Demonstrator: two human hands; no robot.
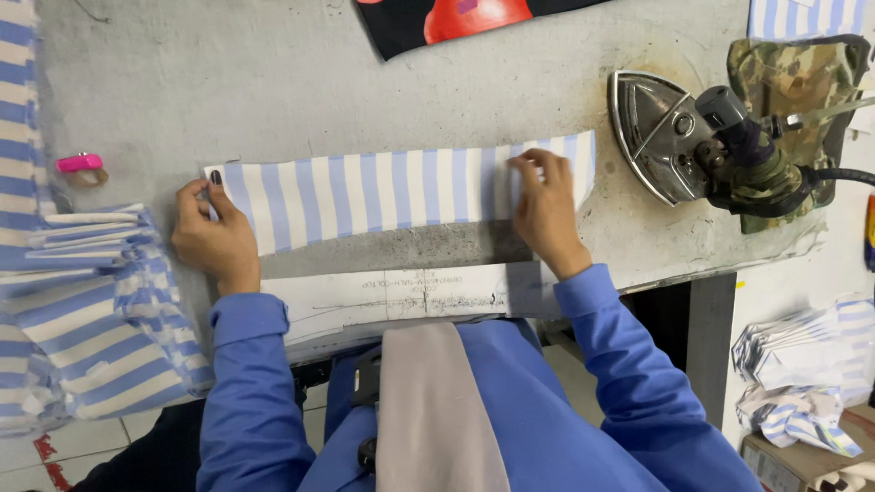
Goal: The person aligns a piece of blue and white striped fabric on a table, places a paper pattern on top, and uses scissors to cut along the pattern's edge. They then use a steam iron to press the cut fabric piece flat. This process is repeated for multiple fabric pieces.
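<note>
At the far left edge, a heap of folded blue-and-white striped fabric pieces [91, 310] hangs over the side of the grey padded work surface [273, 82], and a small pink plastic object [79, 163] lies on the surface just above this heap. Next comes the left hand [212, 239], which lies flat on the left end of a long blue-and-white striped fabric strip [401, 191]; its fingers [215, 187] are together and press the cloth down, they are not clamped around it. The strip lies flat across the middle of the surface, a little tilted, with its right end higher than its left end. Just below the strip, near the front edge of the surface, lies a long pale paper template with thin pencil lines [401, 296]. The right hand [544, 211] rests on the right part of the strip, its fingers [533, 169] bent and close together, the tips pressing on the upper edge of the cloth. At the top a black cloth with a red print [447, 20] lies on the surface. To the right stands a metal steam iron with a camouflage-pattern cover [720, 137], near the end of the strip but not touching it. Below right, crumpled striped scraps [802, 383] lie in a pile beside the surface
</note>
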